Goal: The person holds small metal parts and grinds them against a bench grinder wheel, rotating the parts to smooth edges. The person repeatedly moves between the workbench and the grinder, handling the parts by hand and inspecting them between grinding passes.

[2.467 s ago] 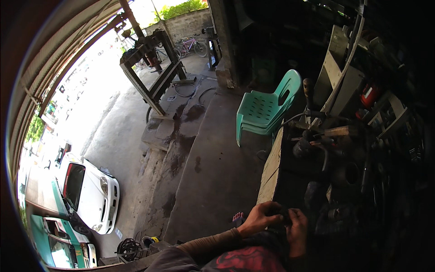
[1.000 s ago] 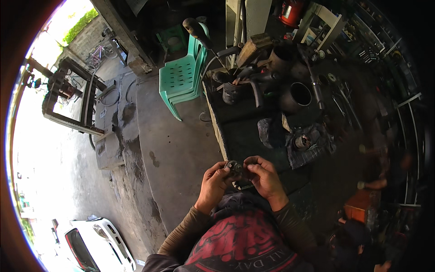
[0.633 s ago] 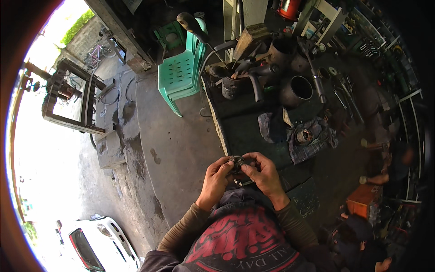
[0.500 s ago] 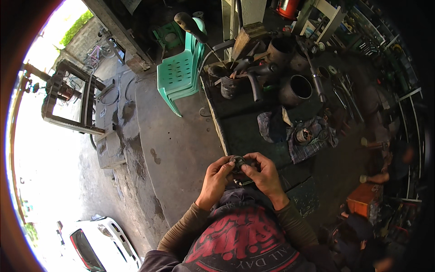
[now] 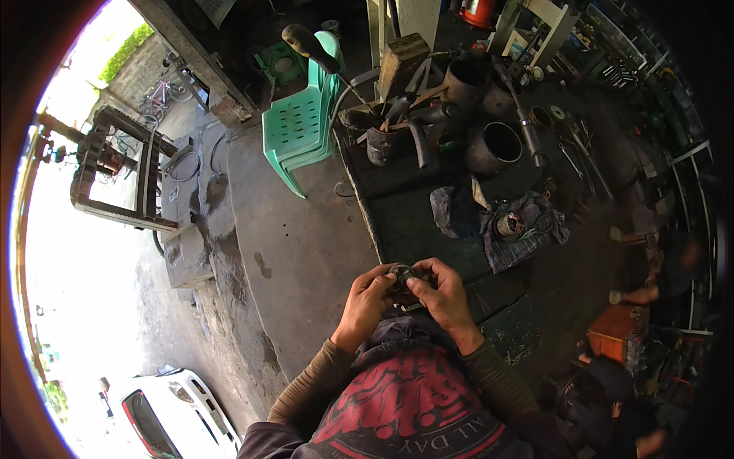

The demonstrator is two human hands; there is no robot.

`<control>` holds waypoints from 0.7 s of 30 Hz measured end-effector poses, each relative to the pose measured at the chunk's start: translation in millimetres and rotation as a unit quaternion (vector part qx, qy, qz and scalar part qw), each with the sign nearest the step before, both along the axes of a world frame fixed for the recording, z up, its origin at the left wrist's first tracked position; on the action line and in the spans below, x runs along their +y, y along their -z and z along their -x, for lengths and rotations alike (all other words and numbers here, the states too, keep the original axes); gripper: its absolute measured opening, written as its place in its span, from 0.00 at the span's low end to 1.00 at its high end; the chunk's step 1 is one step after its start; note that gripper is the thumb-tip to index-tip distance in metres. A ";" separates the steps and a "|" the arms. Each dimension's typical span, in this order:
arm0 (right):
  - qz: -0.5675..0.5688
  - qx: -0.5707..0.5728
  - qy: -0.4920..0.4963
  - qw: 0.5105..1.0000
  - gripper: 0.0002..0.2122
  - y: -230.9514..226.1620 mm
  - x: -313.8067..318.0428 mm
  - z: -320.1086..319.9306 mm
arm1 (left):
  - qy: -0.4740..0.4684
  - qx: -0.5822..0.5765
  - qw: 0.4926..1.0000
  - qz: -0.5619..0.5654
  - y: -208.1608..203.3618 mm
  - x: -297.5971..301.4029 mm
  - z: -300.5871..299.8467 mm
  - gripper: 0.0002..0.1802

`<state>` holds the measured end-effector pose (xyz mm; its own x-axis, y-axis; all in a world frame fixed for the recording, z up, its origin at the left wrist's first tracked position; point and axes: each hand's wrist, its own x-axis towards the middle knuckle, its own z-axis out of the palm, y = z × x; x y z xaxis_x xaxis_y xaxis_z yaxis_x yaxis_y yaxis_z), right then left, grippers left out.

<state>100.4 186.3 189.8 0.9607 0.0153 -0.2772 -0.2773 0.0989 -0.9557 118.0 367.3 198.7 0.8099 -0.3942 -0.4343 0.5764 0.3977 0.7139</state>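
I hold a small round metal part (image 5: pixel 401 274) between both hands, just in front of my chest and over the near edge of the dark workbench (image 5: pixel 428 222). It looks grey and shiny, with a darker middle; finer detail is too small to see. My left hand (image 5: pixel 365 300) grips its left side and my right hand (image 5: pixel 442 292) closes on its right side, thumb on top. To my left the stained concrete floor (image 5: pixel 298 252) is open as far as the green plastic chair (image 5: pixel 302 122). Behind the part, a checked cloth (image 5: pixel 527 233) lies crumpled, and steel pipe sections (image 5: pixel 493 145) stand further back.
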 end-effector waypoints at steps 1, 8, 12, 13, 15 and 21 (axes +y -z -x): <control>-0.005 0.009 -0.001 1.000 0.09 -3.2 -0.2 1.0 | -0.004 0.002 1.000 0.010 2.0 -1.1 0.8 0.20; 0.031 -0.045 0.007 0.998 0.08 4.7 -1.7 7.2 | 0.018 -0.044 0.997 -0.054 2.3 -5.2 7.1 0.20; -0.013 -0.002 0.005 1.000 0.07 0.0 -4.3 8.5 | 0.030 -0.052 0.996 -0.067 -2.3 -7.8 9.3 0.22; -0.012 -0.006 0.003 1.000 0.07 0.8 -4.9 9.4 | 0.028 -0.049 0.997 -0.060 -3.1 -8.4 10.2 0.22; 0.004 -0.020 0.002 1.000 0.07 4.2 -5.7 11.5 | 0.034 -0.040 0.996 -0.065 -1.1 -9.5 10.7 0.22; 0.039 -0.029 -0.007 0.999 0.06 9.6 -9.6 14.9 | 0.024 -0.023 0.999 -0.039 6.0 -12.3 15.3 0.21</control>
<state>85.5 176.6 180.1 0.9752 0.0096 -0.2212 -0.2214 0.0194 -0.9750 102.6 355.0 192.7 0.8105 -0.3997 -0.4282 0.5595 0.3118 0.7680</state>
